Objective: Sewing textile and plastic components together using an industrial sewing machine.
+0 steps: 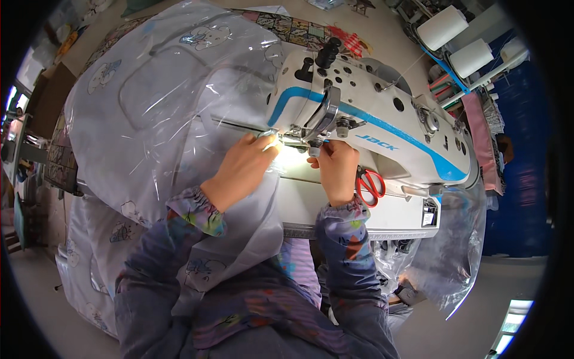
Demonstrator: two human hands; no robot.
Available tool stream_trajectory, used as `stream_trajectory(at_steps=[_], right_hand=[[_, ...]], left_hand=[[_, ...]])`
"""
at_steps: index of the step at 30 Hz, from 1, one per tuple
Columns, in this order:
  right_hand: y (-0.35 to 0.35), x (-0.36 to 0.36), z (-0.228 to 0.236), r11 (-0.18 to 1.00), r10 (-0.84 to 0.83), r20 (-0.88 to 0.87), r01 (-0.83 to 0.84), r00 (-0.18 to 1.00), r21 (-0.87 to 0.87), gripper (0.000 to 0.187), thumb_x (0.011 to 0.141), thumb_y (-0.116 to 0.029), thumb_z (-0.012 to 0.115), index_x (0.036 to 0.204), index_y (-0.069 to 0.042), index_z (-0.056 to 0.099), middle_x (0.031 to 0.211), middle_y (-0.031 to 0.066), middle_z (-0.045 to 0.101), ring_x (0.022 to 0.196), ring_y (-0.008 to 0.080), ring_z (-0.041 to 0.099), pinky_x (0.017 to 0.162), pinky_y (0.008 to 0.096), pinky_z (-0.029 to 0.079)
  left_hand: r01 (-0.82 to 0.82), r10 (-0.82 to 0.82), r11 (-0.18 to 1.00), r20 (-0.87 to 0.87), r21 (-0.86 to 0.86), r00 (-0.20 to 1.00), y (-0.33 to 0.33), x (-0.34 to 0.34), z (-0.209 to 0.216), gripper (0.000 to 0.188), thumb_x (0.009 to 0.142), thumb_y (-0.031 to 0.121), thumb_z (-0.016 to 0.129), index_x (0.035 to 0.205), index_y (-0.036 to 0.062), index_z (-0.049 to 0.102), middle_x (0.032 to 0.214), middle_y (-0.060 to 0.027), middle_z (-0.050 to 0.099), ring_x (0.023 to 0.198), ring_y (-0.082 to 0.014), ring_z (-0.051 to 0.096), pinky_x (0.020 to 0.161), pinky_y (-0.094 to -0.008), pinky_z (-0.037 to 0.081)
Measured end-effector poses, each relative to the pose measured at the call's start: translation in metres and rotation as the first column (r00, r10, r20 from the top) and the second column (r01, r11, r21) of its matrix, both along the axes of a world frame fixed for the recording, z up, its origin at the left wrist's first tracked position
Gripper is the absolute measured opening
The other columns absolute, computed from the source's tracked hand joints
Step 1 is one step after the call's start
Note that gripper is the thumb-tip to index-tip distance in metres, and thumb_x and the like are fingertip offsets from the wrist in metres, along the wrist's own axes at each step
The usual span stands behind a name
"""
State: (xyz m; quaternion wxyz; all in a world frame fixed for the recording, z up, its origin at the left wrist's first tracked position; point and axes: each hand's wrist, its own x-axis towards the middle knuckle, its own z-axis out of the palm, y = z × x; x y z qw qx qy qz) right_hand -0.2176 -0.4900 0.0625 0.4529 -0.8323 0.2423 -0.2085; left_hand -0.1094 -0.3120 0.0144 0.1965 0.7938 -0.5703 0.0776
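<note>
A white and blue sewing machine stands in front of me, its lamp lighting the needle area. My left hand is closed at the left of the needle, its fingertips pinching the edge of a large pale plastic-faced fabric with cartoon animal prints. Just right of the needle, my right hand has its fingers curled together under the machine head. What those fingers hold, if anything, is hidden. The fabric spreads over the table to the left and drapes down toward my lap.
Red-handled scissors lie on the machine bed beside my right wrist. White thread cones stand on a rack at the far right. Clear plastic sheeting hangs off the table's right end. A patterned cloth covers the table beyond the fabric.
</note>
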Motion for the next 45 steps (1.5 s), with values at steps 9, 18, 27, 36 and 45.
stream_trajectory(at_steps=[9,18,27,36,45], right_hand=[[0.02,-0.021,0.006,0.987,0.017,0.006,-0.018,1.0,0.162,0.012,0.094,-0.005,0.063,0.091,0.007,0.064,0.071,0.0086,0.067,0.063,0.0119,0.067,0.054,0.0253,0.052],[0.116,-0.15,-0.026,0.507,0.802,-0.117,-0.565,0.586,0.651,0.026,0.099,-0.024,0.062,0.099,0.001,0.064,0.078,0.0111,0.069,0.067,0.0155,0.066,0.065,0.0303,0.053],[0.273,-0.128,-0.127,0.38,0.725,0.094,-0.509,0.682,0.772,0.038,0.095,-0.025,0.066,0.124,0.0,0.058,0.115,0.0138,0.064,0.105,0.0232,0.06,0.091,0.0346,0.047],[0.208,-0.156,-0.04,0.277,0.826,0.2,-0.688,0.528,0.671,0.033,0.092,-0.018,0.069,0.12,-0.002,0.064,0.112,0.0094,0.067,0.102,0.02,0.061,0.09,0.0329,0.049],[0.151,-0.185,0.009,0.198,0.873,0.153,-0.624,0.463,0.756,0.038,0.095,-0.02,0.068,0.128,-0.001,0.061,0.116,0.0071,0.065,0.108,0.0154,0.058,0.094,0.0283,0.047]], left_hand=[[-0.029,0.029,0.998,-0.005,-0.056,1.0,0.001,-0.012,0.007,0.041,0.076,-0.002,0.061,0.116,0.0039,0.062,0.123,-0.0125,0.059,0.1,-0.0309,0.057,0.084,-0.0383,0.052],[0.093,-0.099,0.995,-0.449,-0.034,0.888,0.197,-0.127,-0.024,0.029,0.079,0.006,0.072,0.107,0.0065,0.071,0.088,-0.0116,0.064,0.075,-0.0339,0.062,0.073,-0.045,0.052],[-0.232,0.274,0.954,-0.239,0.189,0.931,0.284,-0.069,-0.18,0.043,0.097,0.02,0.057,0.135,-0.0012,0.056,0.132,-0.0212,0.06,0.129,-0.0335,0.053,0.108,-0.0438,0.041],[-0.459,0.321,0.885,-0.815,0.076,0.483,0.307,-0.069,-0.086,0.044,0.101,0.012,0.052,0.142,-0.0013,0.048,0.144,-0.0223,0.052,0.137,-0.0342,0.046,0.111,-0.0418,0.039],[-0.315,0.363,0.922,-0.217,0.225,0.906,0.317,-0.068,-0.098,0.047,0.101,0.01,0.051,0.146,-0.0014,0.043,0.148,-0.0194,0.047,0.135,-0.0343,0.047,0.112,-0.0406,0.038]])
